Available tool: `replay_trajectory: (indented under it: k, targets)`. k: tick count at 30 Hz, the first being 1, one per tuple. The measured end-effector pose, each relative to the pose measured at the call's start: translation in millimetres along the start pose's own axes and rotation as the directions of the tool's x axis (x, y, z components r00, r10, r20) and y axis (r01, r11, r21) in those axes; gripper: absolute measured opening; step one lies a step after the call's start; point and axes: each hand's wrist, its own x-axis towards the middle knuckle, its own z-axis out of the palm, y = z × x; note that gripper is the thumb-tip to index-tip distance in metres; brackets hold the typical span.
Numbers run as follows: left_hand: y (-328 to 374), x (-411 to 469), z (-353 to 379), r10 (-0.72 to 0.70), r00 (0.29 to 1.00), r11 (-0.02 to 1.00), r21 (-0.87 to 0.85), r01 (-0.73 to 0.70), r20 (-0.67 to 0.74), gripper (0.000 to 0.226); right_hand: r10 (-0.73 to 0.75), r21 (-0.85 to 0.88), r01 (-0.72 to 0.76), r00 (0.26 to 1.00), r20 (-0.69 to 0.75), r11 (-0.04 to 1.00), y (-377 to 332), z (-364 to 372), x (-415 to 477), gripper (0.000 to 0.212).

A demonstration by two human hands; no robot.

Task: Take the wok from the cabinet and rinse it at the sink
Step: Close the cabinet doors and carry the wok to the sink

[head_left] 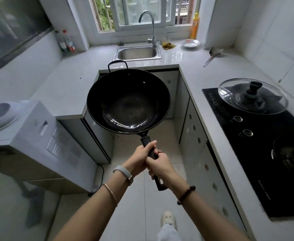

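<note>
Soft window (142,13) daylight; blurred, warped edges

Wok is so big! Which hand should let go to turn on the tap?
Probably the right hand. It grips the wok handle farther back, and the faucet stands at the right of the sink. The left hand holds nearer the bowl, steadying it.

No text can be read; print on the white box (38,119) is blurred.

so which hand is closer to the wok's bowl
Left. The left hand grips the handle just behind the bowl; the right hand grips farther back.
</note>
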Motion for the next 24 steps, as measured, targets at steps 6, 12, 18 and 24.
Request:
replay_trajectory:
  k: [6, 12, 18, 24]
  targets:
    - [47.4, 60.1, 17.7, 0.031, 0.998, 0.999, -0.021, -0.032, -0.047, 0.025, -0.026, -0.03, 0.028, 0.998, 0.056, 0.999, -41.4, -24.0, 68.8, 0.016]
    - [91.8, 111.5, 24.7, 0.058, 0.994, 0.998, -0.02, -0.06, -0.096, 0.026, -0.048, -0.062, 0.054, 0.994, 0.094, 0.997, -78.8, -33.9, 130.2, 0.019]
    - [140.3, 179.3, 14.1, 0.062, 0.989, 0.997, -0.043, -0.068, -0.134, 0.028, -0.049, -0.089, 0.059, 0.993, 0.111, 0.994, -114.5, -28.9, 207.0, 0.021]
    - [198.9, 268.3, -9.6, 0.052, 0.989, 0.995, -0.082, -0.063, -0.136, 0.028, -0.029, -0.119, 0.039, 0.996, 0.081, 0.992, -156.3, -10.5, 304.8, 0.021]
